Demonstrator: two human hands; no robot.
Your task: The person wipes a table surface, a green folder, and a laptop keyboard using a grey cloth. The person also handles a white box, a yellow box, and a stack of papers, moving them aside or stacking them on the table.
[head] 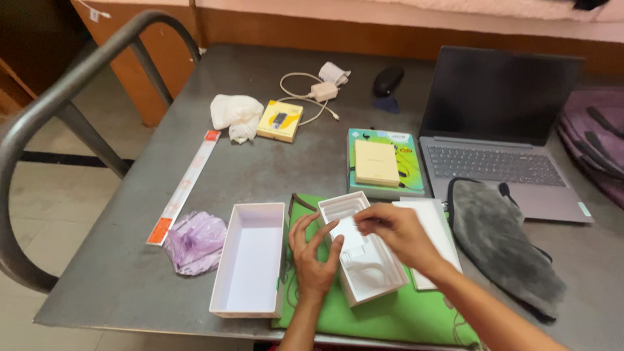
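Two hands meet over a white rectangular cardboard box (364, 257) on the green mat (390, 315) near the tabletop's front edge; left hand (313, 257) open, fingers spread against the box; right hand (398, 233) pinches a white insert (351, 235); an empty glossy lid (250, 259) lies just left.

Matt white cardboard box (361, 257) on green cloth mat (390, 315), dull metal table (305, 175).

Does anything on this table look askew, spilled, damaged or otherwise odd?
Nothing is spilled or visibly broken. The only untidy bits: a crumpled white cloth and a scrunched purple plastic bag lie loose on the table. Both the left hand and the right hand rest at the open white box.
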